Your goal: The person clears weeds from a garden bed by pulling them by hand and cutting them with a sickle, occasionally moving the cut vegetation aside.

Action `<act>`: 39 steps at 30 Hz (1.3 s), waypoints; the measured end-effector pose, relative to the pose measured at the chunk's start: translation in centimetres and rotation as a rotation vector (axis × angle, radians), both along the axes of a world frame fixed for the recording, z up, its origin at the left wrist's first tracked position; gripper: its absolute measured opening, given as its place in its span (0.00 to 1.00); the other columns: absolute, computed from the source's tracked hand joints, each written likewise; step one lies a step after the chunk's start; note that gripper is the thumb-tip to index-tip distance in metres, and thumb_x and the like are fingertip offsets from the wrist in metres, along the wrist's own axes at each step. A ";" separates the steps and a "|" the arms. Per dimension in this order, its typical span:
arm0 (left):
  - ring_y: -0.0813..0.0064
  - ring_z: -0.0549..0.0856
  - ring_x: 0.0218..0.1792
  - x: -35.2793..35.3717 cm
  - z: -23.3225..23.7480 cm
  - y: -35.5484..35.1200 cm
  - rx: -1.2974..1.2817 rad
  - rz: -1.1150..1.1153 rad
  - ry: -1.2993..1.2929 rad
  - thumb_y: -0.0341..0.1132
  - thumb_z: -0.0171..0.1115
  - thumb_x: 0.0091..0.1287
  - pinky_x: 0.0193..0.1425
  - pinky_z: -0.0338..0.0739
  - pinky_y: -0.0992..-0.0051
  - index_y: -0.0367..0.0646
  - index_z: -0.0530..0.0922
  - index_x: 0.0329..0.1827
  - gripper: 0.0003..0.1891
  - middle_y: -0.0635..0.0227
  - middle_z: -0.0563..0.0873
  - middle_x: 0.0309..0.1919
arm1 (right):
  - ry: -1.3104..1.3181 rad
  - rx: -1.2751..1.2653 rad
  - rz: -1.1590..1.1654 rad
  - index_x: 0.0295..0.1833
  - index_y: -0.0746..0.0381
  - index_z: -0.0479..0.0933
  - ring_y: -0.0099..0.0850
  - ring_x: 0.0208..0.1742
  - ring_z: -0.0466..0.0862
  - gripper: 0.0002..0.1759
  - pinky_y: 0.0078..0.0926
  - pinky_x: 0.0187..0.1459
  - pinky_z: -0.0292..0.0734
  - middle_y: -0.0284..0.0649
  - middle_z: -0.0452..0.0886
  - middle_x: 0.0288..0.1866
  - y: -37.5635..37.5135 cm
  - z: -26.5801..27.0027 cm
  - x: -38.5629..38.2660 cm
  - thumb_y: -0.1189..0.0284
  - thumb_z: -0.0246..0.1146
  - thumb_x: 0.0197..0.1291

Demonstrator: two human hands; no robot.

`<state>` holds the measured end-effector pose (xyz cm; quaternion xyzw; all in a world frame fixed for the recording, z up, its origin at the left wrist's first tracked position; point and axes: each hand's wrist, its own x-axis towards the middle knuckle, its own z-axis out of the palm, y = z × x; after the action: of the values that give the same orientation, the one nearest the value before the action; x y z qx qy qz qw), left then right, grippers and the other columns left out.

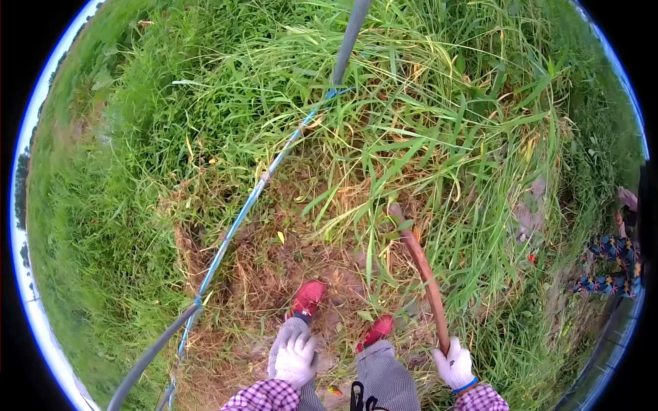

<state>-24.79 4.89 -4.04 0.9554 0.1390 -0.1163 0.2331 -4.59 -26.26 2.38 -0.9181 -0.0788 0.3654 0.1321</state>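
My right hand (454,365), in a white glove with a blue band at the wrist, is wrapped around the near end of a curved brown wooden stick (426,277). The stick slants away to the upper left, and its far tip rests among the long cut-looking grass (411,157). Whether anything is fixed to that tip, the leaves do not let me tell. My left hand (296,360), also white-gloved, lies on my left leg near the knee with its fingers stretched out and holds nothing.
A blue-and-white line (255,192) with grey tube-like sections (349,41) crosses diagonally on my left. My red shoes (310,299) stand on flattened dry grass (253,274). Tall green grass (103,226) surrounds this patch. At the far right is another person in floral trousers (612,266).
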 end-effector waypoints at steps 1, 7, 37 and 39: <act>0.57 0.77 0.57 -0.1 -0.1 0.2 -0.001 0.006 -0.012 0.35 0.67 0.52 0.60 0.72 0.54 0.42 0.74 0.53 0.23 0.59 0.78 0.51 | -0.098 0.080 0.061 0.45 0.64 0.69 0.48 0.23 0.83 0.19 0.40 0.23 0.76 0.50 0.79 0.22 1.2 -0.6 1.9 0.63 0.67 0.59; 0.57 0.78 0.55 -1.5 -1.1 0.7 -0.002 0.139 -0.063 0.35 0.68 0.49 0.59 0.71 0.56 0.47 0.76 0.52 0.24 0.62 0.78 0.52 | -0.482 0.180 0.391 0.45 0.62 0.70 0.43 0.21 0.83 0.17 0.37 0.21 0.76 0.46 0.80 0.22 11.3 -7.6 13.9 0.62 0.65 0.62; 0.54 0.77 0.56 -1.0 0.0 0.0 -0.103 0.171 0.066 0.35 0.67 0.51 0.61 0.70 0.50 0.45 0.75 0.51 0.22 0.58 0.78 0.53 | -0.194 0.174 0.211 0.51 0.60 0.68 0.53 0.34 0.84 0.21 0.47 0.34 0.78 0.53 0.82 0.31 18.1 -13.8 19.2 0.56 0.61 0.65; 0.55 0.78 0.56 -1.0 -0.3 0.1 -0.116 0.168 0.058 0.34 0.67 0.51 0.61 0.70 0.51 0.45 0.76 0.51 0.22 0.58 0.78 0.52 | -0.262 0.167 0.292 0.51 0.60 0.68 0.54 0.32 0.83 0.19 0.50 0.33 0.76 0.52 0.81 0.30 18.9 -15.9 20.2 0.57 0.58 0.66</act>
<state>-25.81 5.01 -4.31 0.9216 0.2183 -0.1317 0.2927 15.58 -7.37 -13.48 -0.9224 -0.2575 0.2503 0.1418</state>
